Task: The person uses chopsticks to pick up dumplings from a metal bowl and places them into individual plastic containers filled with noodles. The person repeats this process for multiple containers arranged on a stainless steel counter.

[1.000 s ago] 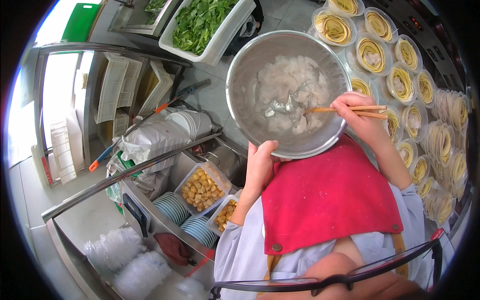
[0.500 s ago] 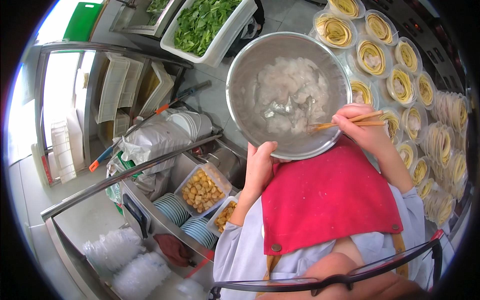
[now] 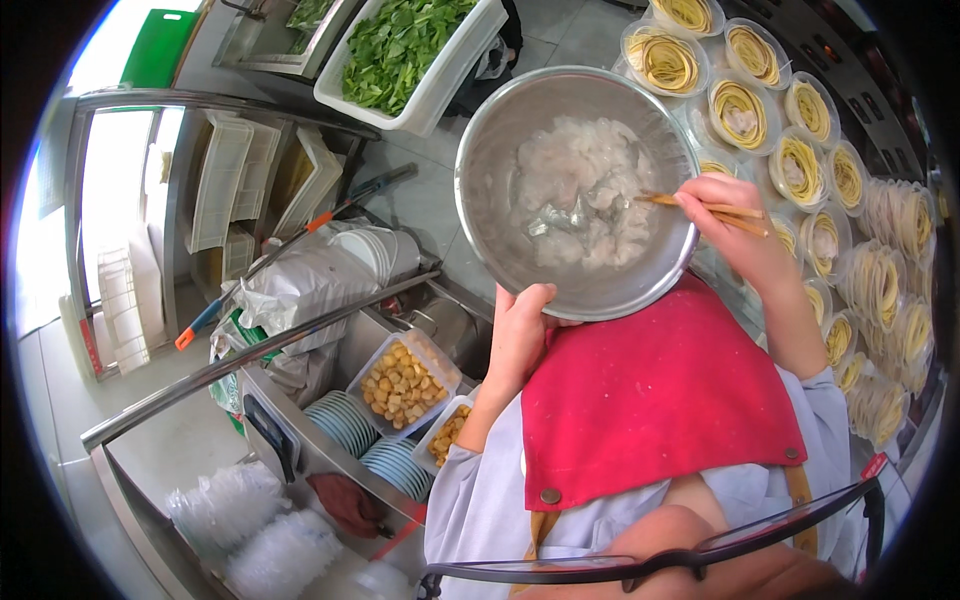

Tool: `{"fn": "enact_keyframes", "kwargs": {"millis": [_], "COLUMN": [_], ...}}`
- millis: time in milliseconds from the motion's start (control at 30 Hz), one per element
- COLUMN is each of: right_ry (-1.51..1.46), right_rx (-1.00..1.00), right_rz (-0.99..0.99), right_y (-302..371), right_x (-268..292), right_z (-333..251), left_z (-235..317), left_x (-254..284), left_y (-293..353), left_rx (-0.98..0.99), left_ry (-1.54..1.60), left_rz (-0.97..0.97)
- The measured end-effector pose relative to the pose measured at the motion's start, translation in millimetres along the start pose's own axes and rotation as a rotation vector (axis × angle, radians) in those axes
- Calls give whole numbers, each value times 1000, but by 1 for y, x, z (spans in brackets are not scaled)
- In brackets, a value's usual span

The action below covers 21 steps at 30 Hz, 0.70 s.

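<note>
My left hand [image 3: 523,335] grips the near-left rim of a large steel mixing bowl [image 3: 488,190], thumb over the edge. In the bowl lies a heap of pale, translucent, wet pieces [image 3: 585,185], whose exact kind I cannot make out. My right hand [image 3: 728,222] is closed around a pair of wooden chopsticks [image 3: 661,199] above the bowl's right rim. Their tips point left, at the right edge of the pale heap. Behind the bowl's near side, a red apron [image 3: 660,400] covers my front.
Many clear bowls of yellow noodles [image 3: 742,110] stand at the right, some stacked. Beyond is a white tub of chopped greens [image 3: 405,55]. At left, a metal rail [image 3: 260,345] runs beside a container of golden cubes [image 3: 402,385], stacked blue-rimmed dishes [image 3: 345,420] and plastic-wrapped stacks [image 3: 285,550].
My right hand has raised the chopsticks and shifted their tips up and right, from the heap's lower right to its right edge. My left hand keeps its hold on the bowl.
</note>
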State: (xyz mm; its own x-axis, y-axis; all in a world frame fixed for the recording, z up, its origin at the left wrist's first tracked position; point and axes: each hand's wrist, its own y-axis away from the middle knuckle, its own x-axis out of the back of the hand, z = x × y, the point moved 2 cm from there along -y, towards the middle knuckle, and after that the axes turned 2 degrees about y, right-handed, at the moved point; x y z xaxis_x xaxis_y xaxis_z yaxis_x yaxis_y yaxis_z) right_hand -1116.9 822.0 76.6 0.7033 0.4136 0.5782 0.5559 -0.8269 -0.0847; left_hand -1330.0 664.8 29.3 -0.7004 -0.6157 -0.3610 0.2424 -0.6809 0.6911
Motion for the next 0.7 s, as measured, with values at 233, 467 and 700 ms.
{"fn": "enact_keyframes", "kwargs": {"millis": [233, 467, 700], "right_ry": [236, 143, 372], "right_rx": [237, 137, 385], "right_rz": [240, 114, 286], "right_y": [-7, -1, -5], "right_x": [0, -7, -6], "right_z": [-8, 3, -8], "left_z": [0, -1, -1], "left_x": [1, -4, -5], "left_y": [-2, 0, -4], "left_rx": [52, -6, 38], "left_ry": [-19, -23, -41], "left_rz": [-38, 14, -80]}}
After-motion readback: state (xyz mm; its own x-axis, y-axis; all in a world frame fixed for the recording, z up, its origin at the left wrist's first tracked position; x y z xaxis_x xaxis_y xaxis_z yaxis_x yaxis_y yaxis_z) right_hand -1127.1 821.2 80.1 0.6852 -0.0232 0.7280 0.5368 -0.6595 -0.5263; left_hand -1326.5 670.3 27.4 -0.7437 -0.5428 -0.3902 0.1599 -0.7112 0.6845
